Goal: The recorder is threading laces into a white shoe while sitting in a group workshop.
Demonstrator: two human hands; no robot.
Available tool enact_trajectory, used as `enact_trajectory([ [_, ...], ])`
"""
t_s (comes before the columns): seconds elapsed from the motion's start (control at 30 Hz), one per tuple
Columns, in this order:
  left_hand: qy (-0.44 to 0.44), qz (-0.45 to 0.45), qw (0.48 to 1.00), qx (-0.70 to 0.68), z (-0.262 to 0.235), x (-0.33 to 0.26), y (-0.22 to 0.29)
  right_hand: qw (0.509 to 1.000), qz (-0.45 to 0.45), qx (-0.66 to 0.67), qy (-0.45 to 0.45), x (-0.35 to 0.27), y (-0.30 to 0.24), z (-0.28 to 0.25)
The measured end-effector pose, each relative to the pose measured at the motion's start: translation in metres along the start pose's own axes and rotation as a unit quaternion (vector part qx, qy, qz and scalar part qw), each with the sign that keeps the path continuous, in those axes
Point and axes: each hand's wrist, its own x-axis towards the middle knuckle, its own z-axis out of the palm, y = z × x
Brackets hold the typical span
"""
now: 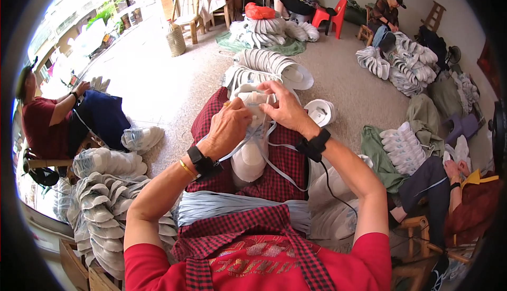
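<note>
The left hand (231, 124) has its fingers bent and pressed together on the left edge of a white shoe (248, 164), close to the opening; whether it pinches also the lace there, I cannot tell, because the knuckles cover the place. The right hand (288, 108) is rounded, its thumb and forefinger gripping the other edge at the tongue, a little farther from the body. The shoe is in the lap, on the red and black checked apron (282, 137), between the two thighs. Its long axis runs almost straight away from the person, with the toe toward the belly and the opening at the far end, so the shoe's toe lies below both hands, and the left hand is the nearer one to it. A light blue lace (288, 179) hangs loose from the shoe, with one loop across the right thigh. In my judgement, the room is tight at the far side, since a row of nested shoes (264, 66) is just beyond the opening, and another shoe (319, 112) sits near the right forearm. From the right wristband (313, 145) a black cable (330, 185) hangs down and may limit a wide pull; leftward, the floor (168, 98) gives freer room.
</note>
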Motion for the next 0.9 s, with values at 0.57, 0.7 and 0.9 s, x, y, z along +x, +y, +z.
enact_trajectory([
  [0.57,0.159,0.009,0.985,-0.068,-0.01,-0.011,-0.003,0.922,-0.145,-0.351,-0.072,0.003,-0.041,-0.031],
  [0.7,0.163,-0.01,0.985,-0.048,-0.018,-0.011,-0.017,0.92,-0.028,-0.387,-0.058,-0.006,-0.024,-0.126],
  [0.9,0.038,0.048,0.997,-0.041,-0.015,0.002,0.009,0.952,0.001,-0.273,-0.137,-0.023,-0.02,-0.101],
])
